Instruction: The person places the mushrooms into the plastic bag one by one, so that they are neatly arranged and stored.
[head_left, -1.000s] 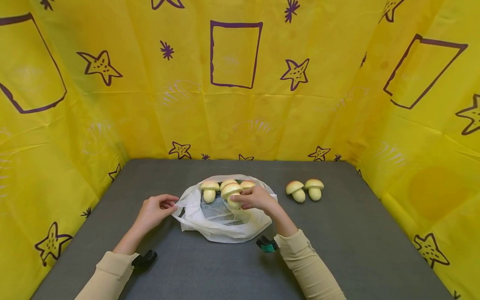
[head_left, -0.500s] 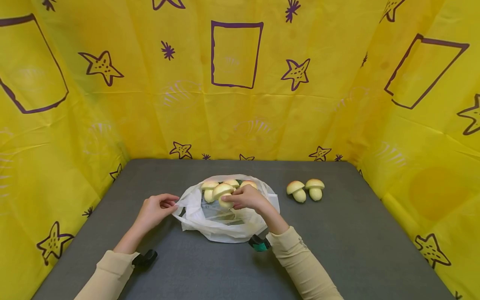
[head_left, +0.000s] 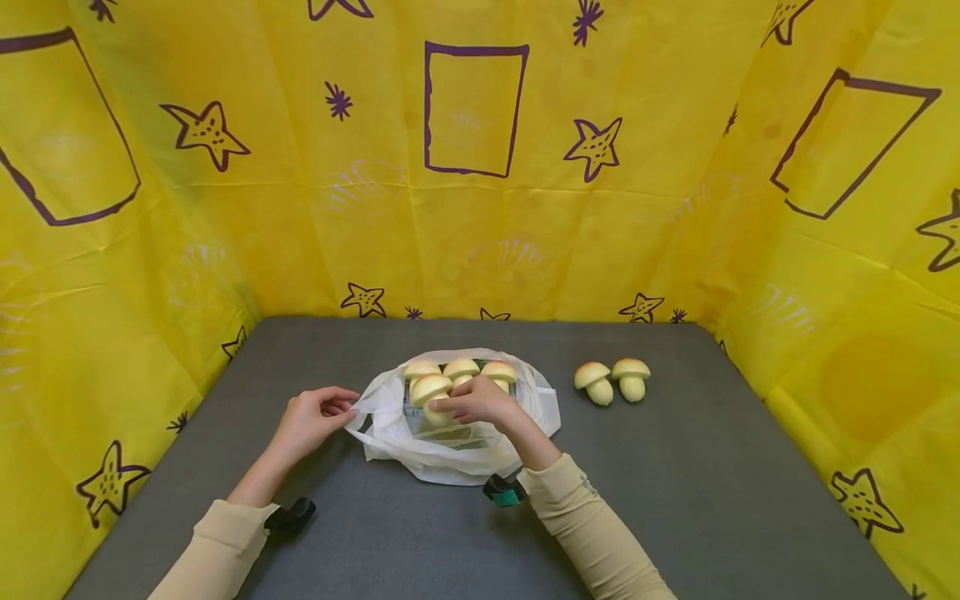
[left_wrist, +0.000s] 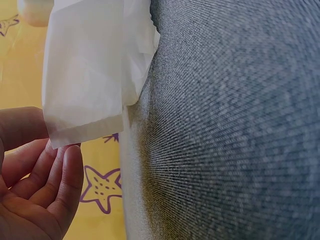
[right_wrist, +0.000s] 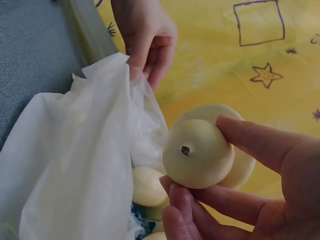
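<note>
- Apparently you're mid-placing: your right hand [head_left: 480, 403] pinches a mushroom [head_left: 431, 388] over the bag [head_left: 453, 467].
- Your left hand [head_left: 311, 417] pinches its edge.
- Three mushrooms [head_left: 461, 367] sit inside, just beyond your right fingers [right_wrist: 237, 204]; two more [head_left: 632, 379] lie well right.
- Next probably calls for lowering, then parting those fingers.

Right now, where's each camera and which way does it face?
Head: on the head, forward and down at the bag; left hand, right hand and sleeves show.
Left wrist: on that wrist, facing the bag; only the left hand shows.
Right wrist: on that wrist, facing the held mushroom; both hands show.
Head and right wrist share that mushroom.
</note>
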